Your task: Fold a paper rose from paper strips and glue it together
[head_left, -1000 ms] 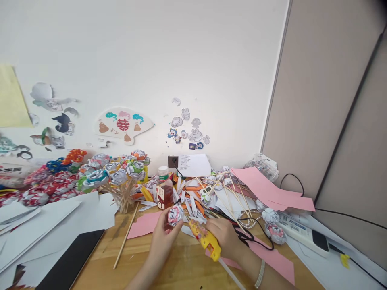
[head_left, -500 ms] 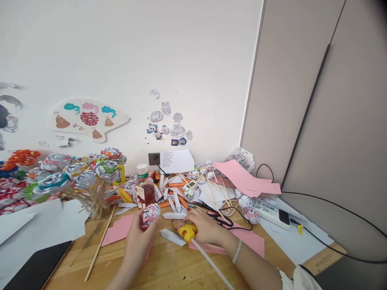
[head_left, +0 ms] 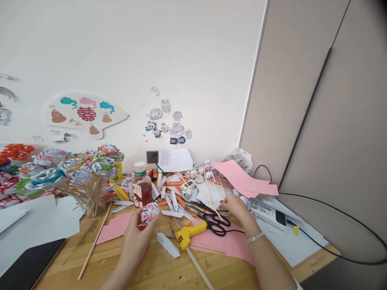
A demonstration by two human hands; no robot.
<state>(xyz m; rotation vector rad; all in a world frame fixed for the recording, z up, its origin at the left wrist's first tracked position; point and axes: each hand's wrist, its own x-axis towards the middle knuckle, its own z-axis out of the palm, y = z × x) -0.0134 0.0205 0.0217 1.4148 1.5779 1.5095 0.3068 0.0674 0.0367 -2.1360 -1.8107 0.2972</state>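
My left hand (head_left: 137, 231) is wrapped round a white, pink and grey paper flower (head_left: 149, 213), holding it upright above the table. My right hand (head_left: 235, 206) reaches over a string of pearl-like beads (head_left: 223, 211), fingers drawn together; what is between them is hidden. Just below lie black-handled scissors (head_left: 216, 223). A yellow hot glue gun (head_left: 190, 233) rests on its side between my hands, a long glue stick (head_left: 199, 268) running out of it toward me. Beside it are a folded white paper strip (head_left: 168, 245) and a pink paper sheet (head_left: 232, 243).
A bunch of finished paper flowers (head_left: 80, 169) on sticks stands at left. A jar (head_left: 141, 187) stands behind my left hand. Folded strips and thin sticks (head_left: 208, 193) clutter the back. A wooden stick (head_left: 94, 241), a black tablet-like device (head_left: 32, 264) and a power strip (head_left: 269, 213) lie around.
My right hand has let go of the glue gun and moved right and away from me to the bead string. My left hand still holds the flower. The view has shifted slightly.
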